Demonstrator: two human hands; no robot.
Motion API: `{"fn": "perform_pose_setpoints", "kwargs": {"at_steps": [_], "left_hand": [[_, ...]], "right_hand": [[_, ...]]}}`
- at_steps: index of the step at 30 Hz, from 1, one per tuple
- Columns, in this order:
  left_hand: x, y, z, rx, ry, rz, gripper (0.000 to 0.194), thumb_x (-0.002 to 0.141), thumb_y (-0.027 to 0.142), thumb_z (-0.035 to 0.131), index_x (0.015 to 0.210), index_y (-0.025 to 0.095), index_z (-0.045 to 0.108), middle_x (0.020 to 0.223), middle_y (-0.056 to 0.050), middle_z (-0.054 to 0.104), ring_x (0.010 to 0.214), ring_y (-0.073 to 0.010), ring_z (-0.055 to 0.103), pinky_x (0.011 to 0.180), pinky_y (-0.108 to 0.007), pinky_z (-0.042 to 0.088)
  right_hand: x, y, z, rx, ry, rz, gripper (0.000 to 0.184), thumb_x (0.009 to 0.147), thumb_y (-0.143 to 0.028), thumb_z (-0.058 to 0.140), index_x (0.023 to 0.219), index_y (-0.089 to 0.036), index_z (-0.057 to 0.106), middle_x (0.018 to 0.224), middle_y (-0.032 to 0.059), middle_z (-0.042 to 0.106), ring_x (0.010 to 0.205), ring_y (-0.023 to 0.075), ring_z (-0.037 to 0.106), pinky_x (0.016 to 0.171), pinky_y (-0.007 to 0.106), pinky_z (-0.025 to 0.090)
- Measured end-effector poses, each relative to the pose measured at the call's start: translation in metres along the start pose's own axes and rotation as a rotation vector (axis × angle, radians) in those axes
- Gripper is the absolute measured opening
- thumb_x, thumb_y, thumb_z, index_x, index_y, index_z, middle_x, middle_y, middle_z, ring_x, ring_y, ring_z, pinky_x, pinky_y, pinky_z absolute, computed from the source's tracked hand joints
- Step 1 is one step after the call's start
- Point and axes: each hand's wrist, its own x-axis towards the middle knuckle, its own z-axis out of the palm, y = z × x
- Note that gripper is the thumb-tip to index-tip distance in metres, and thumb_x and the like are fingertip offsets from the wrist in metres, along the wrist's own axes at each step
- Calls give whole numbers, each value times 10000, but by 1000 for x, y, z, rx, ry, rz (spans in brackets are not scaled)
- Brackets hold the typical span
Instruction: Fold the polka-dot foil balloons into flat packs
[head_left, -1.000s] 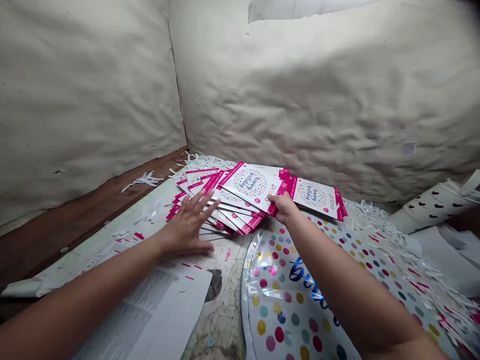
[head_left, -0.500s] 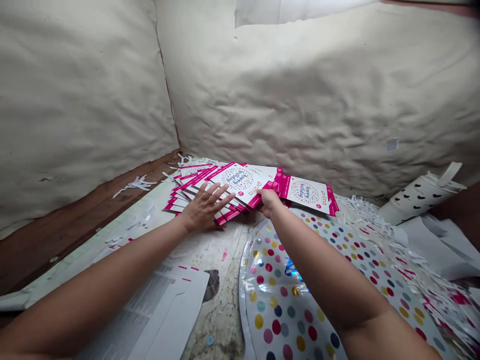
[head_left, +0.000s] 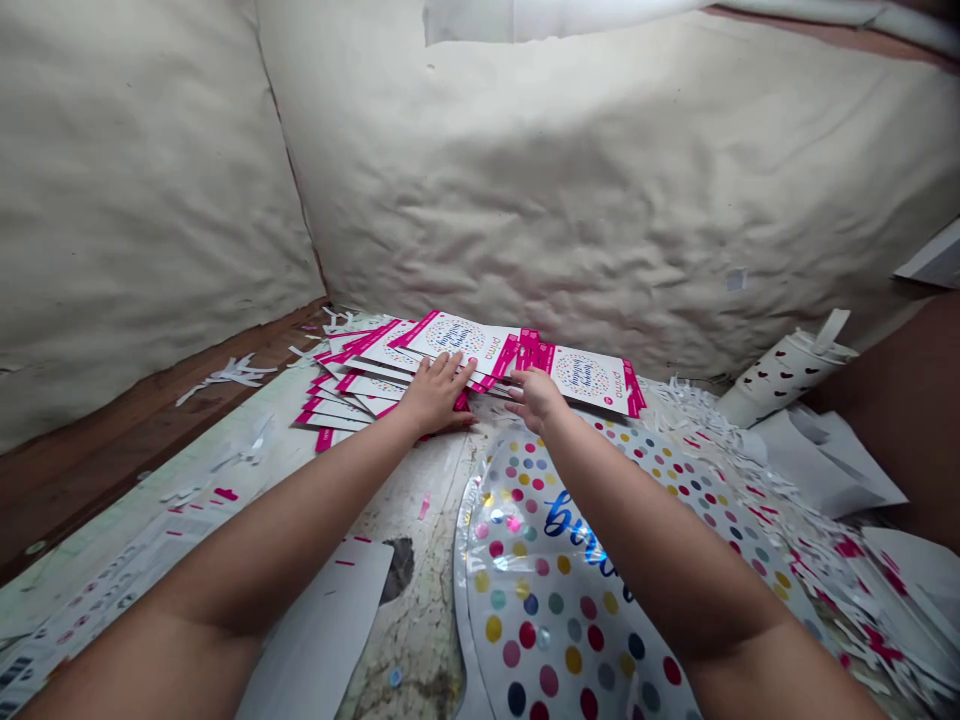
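Flat white-and-pink "happy birthday" packets point(head_left: 457, 345) lie in a loose, fanned pile against the far wall. My left hand point(head_left: 437, 395) rests spread on the near edge of this pile, fingers apart on the top packets. Just right of it, my right hand point(head_left: 536, 400) is by the packets' near edge, its fingers loosely apart and nothing visible in them. Another overlapping group of the same packets point(head_left: 589, 378) lies beyond and right of my right hand. Beneath my right forearm is a flat polka-dot foil balloon point(head_left: 540, 600) with blue lettering, partly hidden by the arm.
A white tumbler with hearts point(head_left: 784, 375) leans at the right, near crumpled white paper point(head_left: 825, 460). Shredded paper strips point(head_left: 750, 490) cover the right side. More strips point(head_left: 236, 372) lie on the brown ledge at left. A white printed sheet point(head_left: 315, 620) is under my left arm.
The top packet has turned straighter and sits farther back on the pile. My right hand has let go of it and opened. My left hand has slid right along the pile. The view has shifted right.
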Motion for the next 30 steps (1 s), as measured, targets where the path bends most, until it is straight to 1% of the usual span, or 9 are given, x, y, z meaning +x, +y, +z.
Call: {"fn": "perform_pose_setpoints", "kwargs": {"at_steps": [4,7,11,15,17,19,24,27,30], "left_hand": [[-8,10,-13,-45,46,17,1098,590,667,654,1418,95,214,1470,-214,184,1334,-396,156,1049,-566,92],[-32,44,-41,-174,56,134,851,730,611,569,1379,117,326,1452,-182,266,1332,-347,220,1071,-519,150],[-97,127,-78,-497,-254,539,398,912,380,370,1168,148,568,1194,-111,599,1062,-212,570,927,-332,436],[-169,204,-80,-527,-186,858,552,850,450,460,1268,90,475,1287,-156,517,1160,-304,499,957,-420,423],[-191,227,-74,-440,-86,847,440,864,306,455,1249,97,500,1271,-152,530,1145,-318,512,912,-440,455],[-202,241,-72,-380,-15,798,363,856,182,431,1187,103,559,1215,-142,577,1092,-313,554,851,-424,494],[-197,244,-89,-380,-73,800,330,862,229,452,1113,87,611,1129,-163,628,1015,-294,600,806,-394,521],[-183,223,-90,-463,-50,721,477,867,416,452,1236,123,528,1288,-172,511,1167,-314,491,964,-474,409],[-170,194,-77,-484,-22,501,470,886,398,411,1256,125,507,1341,-172,454,1244,-305,404,1015,-476,345]], "right_hand": [[-38,-14,-55,-68,115,63,469,726,-257,528,1182,-262,414,1039,65,552,782,162,603,686,353,508],[-89,-26,-106,-199,136,23,393,703,-258,593,1089,-246,521,1111,59,552,835,175,596,784,379,479],[-190,-26,-156,-827,-236,-34,270,770,-307,560,1016,-241,649,1058,70,638,932,234,588,886,443,429],[-301,6,-168,-1107,-660,-3,625,690,-367,661,1284,-253,502,1377,101,433,1244,318,407,1009,471,350],[-345,29,-168,-1182,-668,-86,739,699,-307,659,1375,-237,369,1455,104,296,1320,321,287,1043,485,310],[-376,46,-167,-1240,-568,-238,610,789,-208,545,1374,-210,373,1418,107,363,1304,284,331,1043,462,331],[-394,50,-168,-1175,-383,-388,338,883,-207,424,1175,-213,596,1185,80,616,1100,206,572,954,332,462],[-370,44,-157,-1108,-351,-359,402,888,-349,457,1277,-260,503,1367,47,454,1234,215,448,1016,352,395],[-342,51,-140,-1132,-443,-369,505,897,-395,423,1384,-301,329,1458,10,283,1344,246,250,1097,476,209]]}}
